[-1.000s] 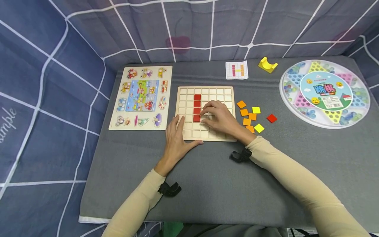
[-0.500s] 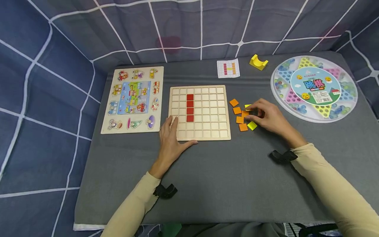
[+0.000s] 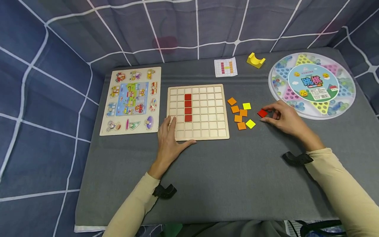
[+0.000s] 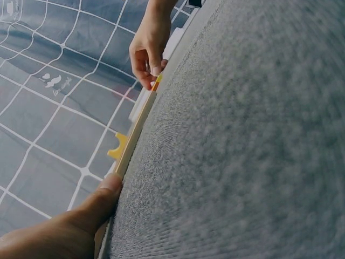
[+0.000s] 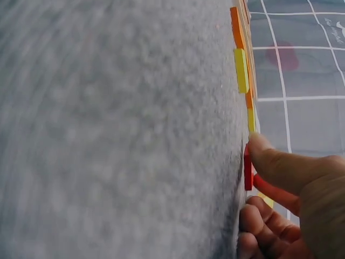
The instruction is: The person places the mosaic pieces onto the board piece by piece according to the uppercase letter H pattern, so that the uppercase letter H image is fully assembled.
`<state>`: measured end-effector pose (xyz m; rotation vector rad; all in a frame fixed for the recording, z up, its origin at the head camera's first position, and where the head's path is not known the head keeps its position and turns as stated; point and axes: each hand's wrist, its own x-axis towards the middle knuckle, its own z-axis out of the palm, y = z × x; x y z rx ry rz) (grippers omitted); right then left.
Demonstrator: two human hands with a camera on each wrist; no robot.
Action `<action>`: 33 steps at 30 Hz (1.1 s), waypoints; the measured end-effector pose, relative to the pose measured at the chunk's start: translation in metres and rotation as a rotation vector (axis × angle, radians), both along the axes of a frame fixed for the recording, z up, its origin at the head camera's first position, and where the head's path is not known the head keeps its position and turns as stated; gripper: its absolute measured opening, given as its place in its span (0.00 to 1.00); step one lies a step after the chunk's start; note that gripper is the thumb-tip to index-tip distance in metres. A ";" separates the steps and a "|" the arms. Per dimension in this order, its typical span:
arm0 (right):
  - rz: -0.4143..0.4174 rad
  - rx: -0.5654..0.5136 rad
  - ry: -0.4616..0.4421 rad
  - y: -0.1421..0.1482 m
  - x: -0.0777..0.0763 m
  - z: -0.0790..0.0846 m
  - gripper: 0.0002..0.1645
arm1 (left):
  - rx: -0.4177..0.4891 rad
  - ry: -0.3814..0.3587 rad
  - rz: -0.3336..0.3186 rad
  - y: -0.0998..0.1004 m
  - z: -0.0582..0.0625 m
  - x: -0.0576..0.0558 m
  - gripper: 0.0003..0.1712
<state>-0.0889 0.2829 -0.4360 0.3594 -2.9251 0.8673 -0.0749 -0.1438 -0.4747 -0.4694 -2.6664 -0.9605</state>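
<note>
A square wooden grid board [image 3: 207, 125] lies on the table with a column of several red tiles [image 3: 188, 103] in its cells. My left hand [image 3: 168, 144] rests at the board's near left corner, fingers fairly straight on its left edge and thumb [image 4: 102, 202] spread along its near edge. To the right of the board, my right hand [image 3: 285, 120] has thumb and index finger at opposite sides of a loose red tile [image 3: 262, 113], pinching it at table level. Close by lie several orange tiles [image 3: 238, 118] and two yellow tiles [image 3: 250, 124].
Left of the board lies a wooden picture puzzle [image 3: 155, 115]. Behind it, toward the curtain, are a printed pattern card [image 3: 226, 67] and a yellow curved block [image 3: 255, 61]. A round Chinese checkers box [image 3: 314, 84] stands at the right, just beyond my right hand.
My right hand has left the board, passed over the orange and yellow tiles, and moved right to the loose red tile. The left hand stays at the board's corner. The head view has shifted slightly.
</note>
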 end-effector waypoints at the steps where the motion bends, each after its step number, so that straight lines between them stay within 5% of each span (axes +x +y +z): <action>1: 0.001 0.002 0.003 -0.001 0.000 -0.001 0.22 | -0.002 -0.001 0.000 0.000 0.000 0.000 0.65; 33: 0.044 -0.043 0.015 -0.006 0.000 -0.003 0.17 | -0.011 -0.058 0.006 0.000 0.002 0.001 0.66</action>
